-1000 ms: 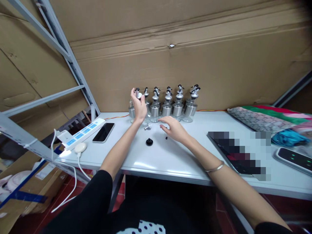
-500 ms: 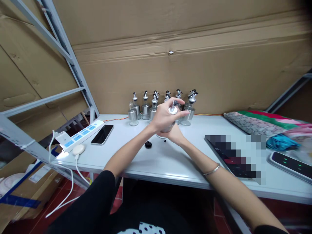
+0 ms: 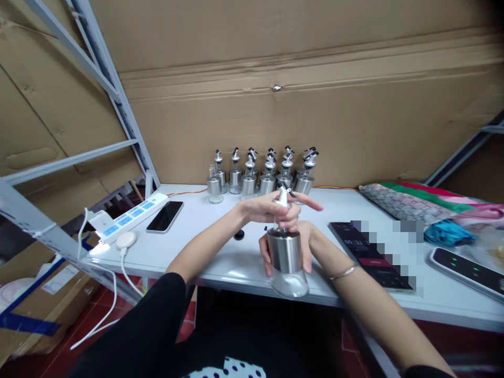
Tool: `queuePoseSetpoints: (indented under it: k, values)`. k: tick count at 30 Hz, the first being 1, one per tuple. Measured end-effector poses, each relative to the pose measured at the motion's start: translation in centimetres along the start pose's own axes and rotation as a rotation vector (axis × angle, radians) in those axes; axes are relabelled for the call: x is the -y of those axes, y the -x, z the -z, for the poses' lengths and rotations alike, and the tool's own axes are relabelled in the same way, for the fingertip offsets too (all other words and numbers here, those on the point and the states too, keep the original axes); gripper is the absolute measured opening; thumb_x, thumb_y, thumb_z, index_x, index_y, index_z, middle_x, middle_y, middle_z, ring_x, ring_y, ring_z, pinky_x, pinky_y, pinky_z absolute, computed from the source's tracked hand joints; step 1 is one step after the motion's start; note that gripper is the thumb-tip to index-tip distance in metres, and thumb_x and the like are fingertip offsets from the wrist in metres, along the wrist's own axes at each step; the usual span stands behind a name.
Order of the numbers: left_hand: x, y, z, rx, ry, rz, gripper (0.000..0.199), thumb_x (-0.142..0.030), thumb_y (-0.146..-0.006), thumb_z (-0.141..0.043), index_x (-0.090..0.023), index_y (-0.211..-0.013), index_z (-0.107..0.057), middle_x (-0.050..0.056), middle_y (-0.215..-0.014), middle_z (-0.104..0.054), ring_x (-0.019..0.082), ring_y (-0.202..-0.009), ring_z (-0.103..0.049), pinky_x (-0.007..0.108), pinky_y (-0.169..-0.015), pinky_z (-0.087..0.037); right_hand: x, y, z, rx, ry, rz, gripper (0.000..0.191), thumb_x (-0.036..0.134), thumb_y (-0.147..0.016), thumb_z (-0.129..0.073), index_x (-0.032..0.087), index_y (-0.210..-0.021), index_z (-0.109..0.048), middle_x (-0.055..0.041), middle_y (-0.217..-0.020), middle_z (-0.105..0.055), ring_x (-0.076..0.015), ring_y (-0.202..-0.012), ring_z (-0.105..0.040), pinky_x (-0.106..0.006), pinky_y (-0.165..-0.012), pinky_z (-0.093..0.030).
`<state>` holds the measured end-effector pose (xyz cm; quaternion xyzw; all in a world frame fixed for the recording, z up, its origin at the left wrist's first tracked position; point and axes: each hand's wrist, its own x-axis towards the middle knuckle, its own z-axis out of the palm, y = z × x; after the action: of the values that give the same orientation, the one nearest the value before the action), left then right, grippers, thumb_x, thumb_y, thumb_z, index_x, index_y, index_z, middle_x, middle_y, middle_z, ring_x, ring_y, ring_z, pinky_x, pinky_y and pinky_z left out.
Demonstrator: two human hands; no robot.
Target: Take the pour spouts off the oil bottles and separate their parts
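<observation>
An oil dispenser bottle [image 3: 284,252], glass with a steel sleeve and a pour spout [image 3: 284,196], is held tilted above the front edge of the table, its glass base towards me. My left hand [image 3: 268,208] is closed round the neck just below the spout, one finger stretched out to the right. From behind, my right hand [image 3: 308,242] wraps the steel sleeve, fingers showing on both sides. Left of the bottle, a round black cap [image 3: 238,234] lies on the table [image 3: 220,262]. A tiny black piece [image 3: 265,228] lies by my hands.
Several similar bottles [image 3: 249,184] stand in rows at the back, and one glass bottle [image 3: 214,188] at their left has no spout. A phone [image 3: 165,217] and a power strip [image 3: 134,218] lie left. To the right are a timer screen [image 3: 364,252] and plastic bags [image 3: 425,205].
Both hands have brought the bottle down and towards me. Its base now tips forward and its sleeve is in plain sight. My left hand has gone from the spout top to the neck.
</observation>
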<state>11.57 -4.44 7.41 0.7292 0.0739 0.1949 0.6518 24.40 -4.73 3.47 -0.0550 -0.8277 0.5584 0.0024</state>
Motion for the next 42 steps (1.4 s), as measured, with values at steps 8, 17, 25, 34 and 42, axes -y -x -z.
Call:
queuePoseSetpoints:
  k: [8,17,25,34,42]
  values:
    - [-1.6,0.8,2.0,-0.427,-0.055,-0.202,0.044,-0.048,-0.065,-0.074,-0.019,-0.093,-0.058,-0.008,-0.050,-0.039,0.006,-0.043,-0.046,0.026,-0.055,-0.049,-2.1,-0.3,-0.3,-0.244,-0.706,0.061,0.066,0.046,-0.038,-0.081,0.015,-0.090,-0.054,-0.0074,-0.078,-0.069,-0.0238,-0.078,-0.066,-0.039,-0.079,-0.049]
    - [-1.0,0.4,3.3,-0.712,-0.052,-0.214,0.033,-0.029,-0.066,-0.073,-0.016,-0.077,-0.044,-0.010,-0.049,-0.047,0.005,-0.043,-0.052,0.018,-0.048,-0.042,-2.9,-2.2,-0.6,-0.607,-0.770,0.056,0.040,0.032,-0.055,-0.061,0.016,-0.090,-0.051,-0.0033,-0.068,-0.065,-0.0186,-0.062,-0.063,-0.032,-0.064,-0.047]
    - [-0.9,-0.4,2.6,-0.858,-0.290,-0.346,0.023,-0.025,-0.073,-0.066,-0.015,-0.076,-0.046,-0.009,-0.049,-0.050,0.007,-0.041,-0.055,0.018,-0.046,-0.042,-2.8,-2.7,-1.0,-0.759,-0.623,0.165,0.030,0.032,-0.059,-0.065,0.016,-0.083,-0.056,-0.0038,-0.065,-0.065,-0.0187,-0.059,-0.062,-0.031,-0.058,-0.049]
    - [-0.1,-0.3,2.6,-1.050,-0.600,-0.465,0.006,-0.018,-0.078,-0.055,-0.017,-0.083,-0.051,-0.007,-0.057,-0.054,0.006,-0.046,-0.057,0.017,-0.052,-0.044,-3.3,-2.8,-0.4,-0.919,-0.372,0.187,0.026,0.032,-0.060,-0.071,0.014,-0.075,-0.060,-0.0052,-0.064,-0.067,-0.0192,-0.059,-0.062,-0.032,-0.058,-0.048]
    - [0.0,0.4,3.2,-1.119,-0.966,-0.539,0.005,-0.021,-0.083,-0.055,-0.017,-0.087,-0.054,0.000,-0.076,-0.064,0.007,-0.061,-0.061,0.020,-0.061,-0.046,-1.9,-2.6,0.0,-1.117,-0.113,0.075,0.039,0.034,-0.055,-0.076,0.018,-0.082,-0.054,-0.0010,-0.065,-0.063,-0.0197,-0.062,-0.060,-0.034,-0.061,-0.047]
